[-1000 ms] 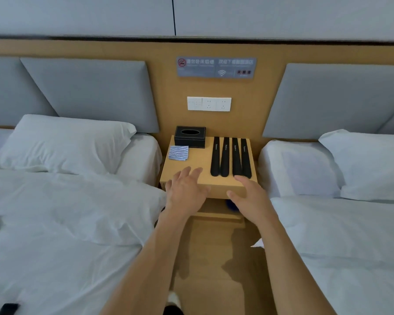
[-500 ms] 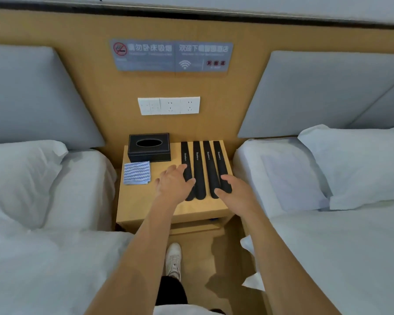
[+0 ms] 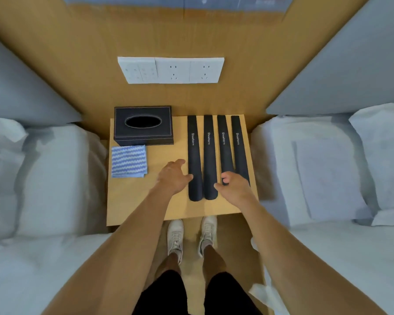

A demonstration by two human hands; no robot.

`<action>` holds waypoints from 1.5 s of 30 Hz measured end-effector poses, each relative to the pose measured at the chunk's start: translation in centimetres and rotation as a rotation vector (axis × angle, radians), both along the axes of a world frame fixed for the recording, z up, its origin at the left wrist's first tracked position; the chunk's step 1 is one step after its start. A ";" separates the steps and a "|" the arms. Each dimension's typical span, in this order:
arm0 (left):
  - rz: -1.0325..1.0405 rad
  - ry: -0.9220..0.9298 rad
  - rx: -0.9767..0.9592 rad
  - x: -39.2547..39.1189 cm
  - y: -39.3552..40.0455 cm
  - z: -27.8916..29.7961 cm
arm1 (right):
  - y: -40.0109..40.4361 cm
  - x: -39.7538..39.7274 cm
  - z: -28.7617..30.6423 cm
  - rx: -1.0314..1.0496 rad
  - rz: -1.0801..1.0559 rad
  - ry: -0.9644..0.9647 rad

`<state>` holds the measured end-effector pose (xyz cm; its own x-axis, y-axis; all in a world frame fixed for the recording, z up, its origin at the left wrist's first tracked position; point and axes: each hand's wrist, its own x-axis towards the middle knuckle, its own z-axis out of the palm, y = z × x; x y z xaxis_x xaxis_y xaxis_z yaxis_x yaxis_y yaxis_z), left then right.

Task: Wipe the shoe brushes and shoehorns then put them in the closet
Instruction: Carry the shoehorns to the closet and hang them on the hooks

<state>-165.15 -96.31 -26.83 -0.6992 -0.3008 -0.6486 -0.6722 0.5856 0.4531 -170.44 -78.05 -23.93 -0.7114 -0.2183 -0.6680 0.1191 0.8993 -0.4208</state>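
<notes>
Four black shoehorns [image 3: 214,153] lie side by side on the right half of the nightstand [image 3: 132,201]; left hand [image 3: 173,177], fingers relaxed and holding nothing, touches the leftmost one; right hand [image 3: 233,186], fingers loosely curled, rests over the two rightmost; a striped cloth [image 3: 129,161] lies before the tissue box [image 3: 143,126].

the light is even and soft, with no harsh glare. my arms throw only faint shadows on the desk [image 3: 132,201], and a darker shadow lies on the floor under its front edge. the wide lens bends the wooden wall panel [image 3: 89,64] and stretches both beds [image 3: 43,258] outward at the edges. the whole view is slightly soft; the bedding and the sign [image 3: 191,1] at the top are smeared, though the white lettering on the shoehorns [image 3: 208,155] is readable.
</notes>
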 end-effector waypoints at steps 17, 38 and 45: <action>0.313 -0.231 -0.164 -9.1 1.1 -12.1 | -6.8 -8.2 -14.0 0.118 -0.092 0.072; -0.026 0.085 -0.240 -8.1 1.8 -0.9 | 0.9 -7.7 -5.1 -0.197 -0.393 -0.010; -0.153 0.403 -0.059 -10.5 4.9 8.3 | 6.0 -6.8 4.2 -0.288 -0.553 0.275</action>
